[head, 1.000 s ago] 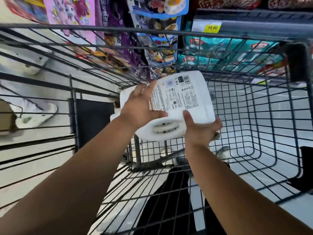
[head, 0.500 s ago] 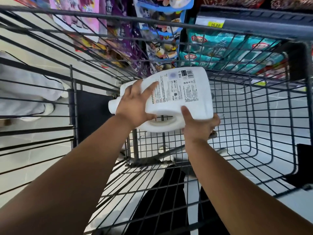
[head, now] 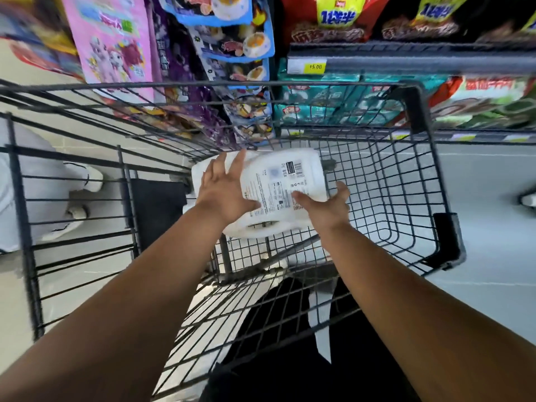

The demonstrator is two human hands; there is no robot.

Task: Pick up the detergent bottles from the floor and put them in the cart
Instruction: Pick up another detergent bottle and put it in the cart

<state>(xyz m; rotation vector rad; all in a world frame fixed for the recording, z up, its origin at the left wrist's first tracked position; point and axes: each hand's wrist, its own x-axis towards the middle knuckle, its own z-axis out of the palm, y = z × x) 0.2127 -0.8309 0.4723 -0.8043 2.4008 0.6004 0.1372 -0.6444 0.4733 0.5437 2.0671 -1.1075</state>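
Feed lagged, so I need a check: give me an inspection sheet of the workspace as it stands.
Surface: wire cart basket, pale floor showing through the mesh.
Job's things: one white detergent bottle on its side, low inside the basket; contact with the mesh unclear.
Clutter: nothing seen.
Grippers: left hand lies on the bottle, fingers straight; right hand grips its near edge.
Cables: nothing seen.
Surroundings: snack shelves ahead; another person's white shoes left of the cart.

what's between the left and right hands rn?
Head view: the detergent bottle, on its side, label up, inside the cart; left hand rests on it, fingers spread; right hand grips its near-right edge.
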